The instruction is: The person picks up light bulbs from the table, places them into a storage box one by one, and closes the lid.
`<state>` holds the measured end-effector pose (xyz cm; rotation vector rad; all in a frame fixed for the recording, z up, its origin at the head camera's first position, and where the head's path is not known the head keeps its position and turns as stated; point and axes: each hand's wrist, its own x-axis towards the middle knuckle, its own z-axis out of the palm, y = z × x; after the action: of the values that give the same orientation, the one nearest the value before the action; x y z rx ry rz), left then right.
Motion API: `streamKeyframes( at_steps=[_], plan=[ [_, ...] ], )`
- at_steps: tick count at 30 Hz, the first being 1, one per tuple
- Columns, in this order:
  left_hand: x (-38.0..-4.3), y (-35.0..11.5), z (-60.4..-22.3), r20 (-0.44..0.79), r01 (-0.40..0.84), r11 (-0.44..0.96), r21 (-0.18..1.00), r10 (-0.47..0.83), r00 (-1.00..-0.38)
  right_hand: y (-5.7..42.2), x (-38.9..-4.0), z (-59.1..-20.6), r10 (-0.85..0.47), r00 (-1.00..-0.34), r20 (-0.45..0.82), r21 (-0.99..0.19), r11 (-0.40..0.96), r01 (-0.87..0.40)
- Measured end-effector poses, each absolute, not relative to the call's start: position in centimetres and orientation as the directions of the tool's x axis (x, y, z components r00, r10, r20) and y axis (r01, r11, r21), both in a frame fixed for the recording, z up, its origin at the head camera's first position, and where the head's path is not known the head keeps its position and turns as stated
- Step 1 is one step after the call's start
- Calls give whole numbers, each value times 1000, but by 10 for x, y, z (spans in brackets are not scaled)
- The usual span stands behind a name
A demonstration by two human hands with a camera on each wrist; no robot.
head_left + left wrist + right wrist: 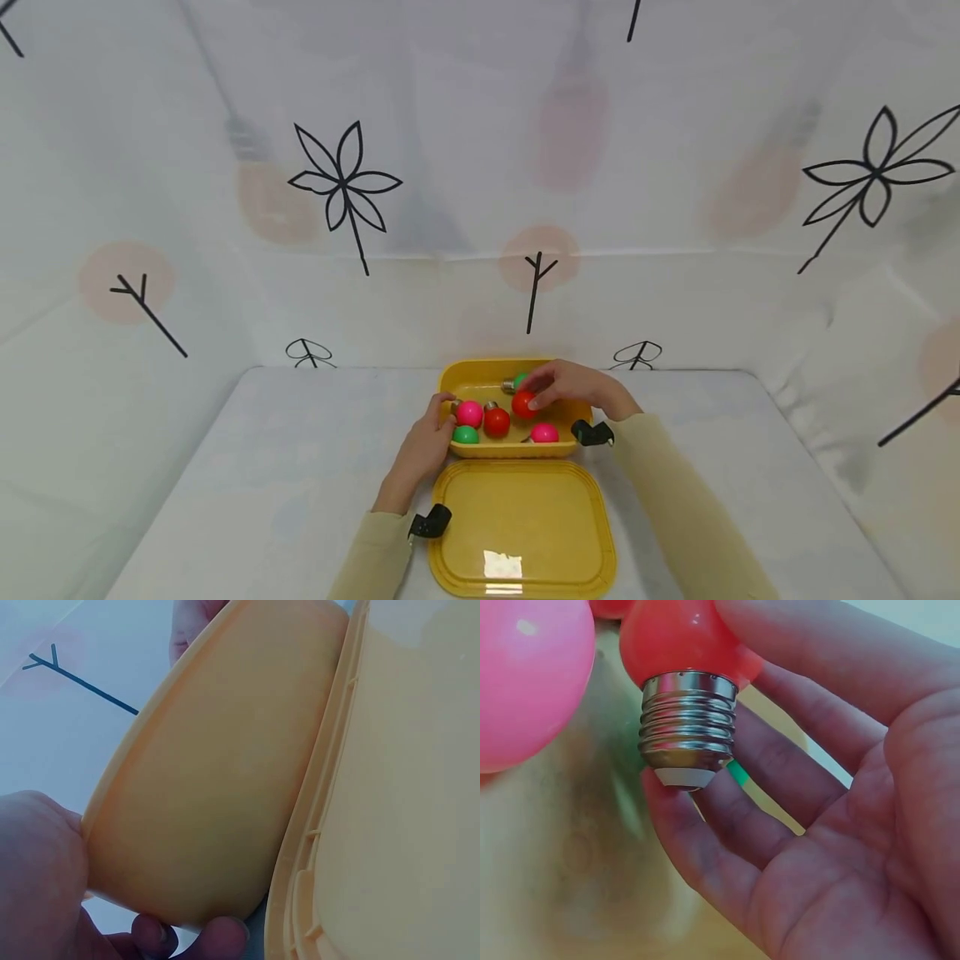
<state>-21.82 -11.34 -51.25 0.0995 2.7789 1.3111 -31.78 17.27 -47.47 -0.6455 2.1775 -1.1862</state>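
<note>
My right hand (573,385) pinches a red light bulb (686,645) between thumb and fingers, over the yellow box (517,451). Its silver screw base points toward the wrist camera. With my left hand (422,450) I grip the box's left end; in the left wrist view its fingers (219,939) curl beneath the box's corner. Inside the box lie another red bulb (497,422), a pink bulb (469,413) and a green bulb (465,435) near the left hand. A second pink bulb (544,432) lies at the front right, and a green one (521,381) sits at the back, partly hidden by my right hand.
A yellow lid (525,525) lies flat on the white-covered table (300,483), just in front of the box. White cloth (450,308) with plant drawings hangs behind and at both sides. A black wrist strap (431,522) is on each arm.
</note>
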Motion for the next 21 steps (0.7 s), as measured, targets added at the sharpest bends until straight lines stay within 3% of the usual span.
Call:
streamKeyframes(
  at_steps=[21],
  plan=[
    [-216, -115, -513, -14, 48, 620, 783, 95, -995, 172, -315, -474, -629, -738, -245, -883, 460, -98]
  ],
)
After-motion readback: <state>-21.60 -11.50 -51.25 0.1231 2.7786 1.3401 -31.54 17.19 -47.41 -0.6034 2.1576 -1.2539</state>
